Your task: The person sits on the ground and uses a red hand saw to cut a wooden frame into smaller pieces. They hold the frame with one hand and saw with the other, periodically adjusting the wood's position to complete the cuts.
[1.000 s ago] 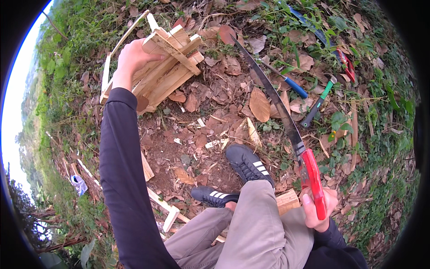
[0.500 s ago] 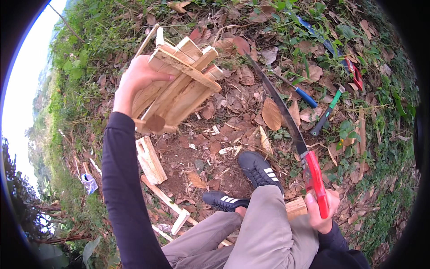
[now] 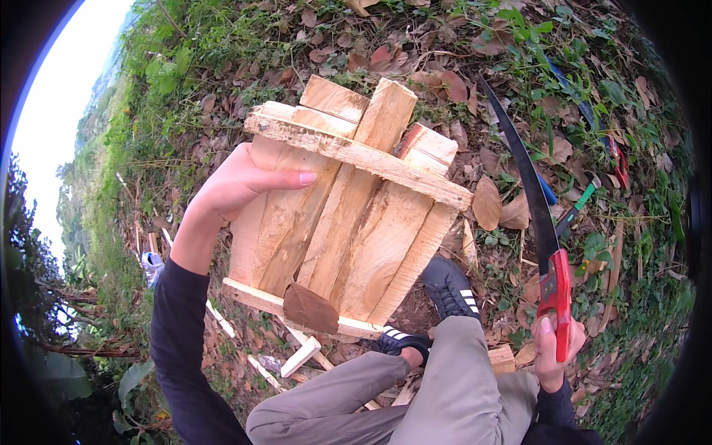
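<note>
Open-air work spot in daylight

The place is outdoors, a rough natural patch. Bare brown soil [image 3: 410, 308] shows near the person's feet [image 3: 447, 291], with dry leaves [image 3: 487, 202] scattered about and low green plants [image 3: 159, 70] growing all around. Pale sky [image 3: 44, 111] fills the left edge, above dark trees [image 3: 26, 248]. A green-handled tool [image 3: 582, 202] lies among the growth, and pale wood scraps [image 3: 301, 357] lie lower down, suggesting makeshift woodworking. Garden or wild land, I cannot tell.
</note>
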Action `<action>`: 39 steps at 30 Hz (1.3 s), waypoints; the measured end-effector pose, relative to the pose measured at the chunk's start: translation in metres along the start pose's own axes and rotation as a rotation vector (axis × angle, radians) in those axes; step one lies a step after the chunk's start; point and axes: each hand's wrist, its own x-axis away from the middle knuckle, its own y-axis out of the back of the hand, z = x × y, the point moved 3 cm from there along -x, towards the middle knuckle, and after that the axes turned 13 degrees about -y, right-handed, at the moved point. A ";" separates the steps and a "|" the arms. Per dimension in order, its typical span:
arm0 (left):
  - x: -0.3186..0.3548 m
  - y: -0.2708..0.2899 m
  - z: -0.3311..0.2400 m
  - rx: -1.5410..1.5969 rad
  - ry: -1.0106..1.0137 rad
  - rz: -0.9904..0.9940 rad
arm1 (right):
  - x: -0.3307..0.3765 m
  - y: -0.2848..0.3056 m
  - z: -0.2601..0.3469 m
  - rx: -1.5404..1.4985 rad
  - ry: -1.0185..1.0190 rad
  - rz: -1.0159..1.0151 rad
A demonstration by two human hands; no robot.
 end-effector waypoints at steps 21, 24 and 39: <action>0.020 0.018 0.050 0.125 -0.063 0.075 | 0.008 -0.014 0.002 0.144 -0.011 0.020; 0.021 0.017 0.053 0.125 -0.048 0.062 | 0.008 -0.014 0.003 0.179 0.011 0.014; 0.020 0.019 0.083 0.074 0.025 0.093 | 0.004 -0.013 0.003 0.146 -0.009 -0.006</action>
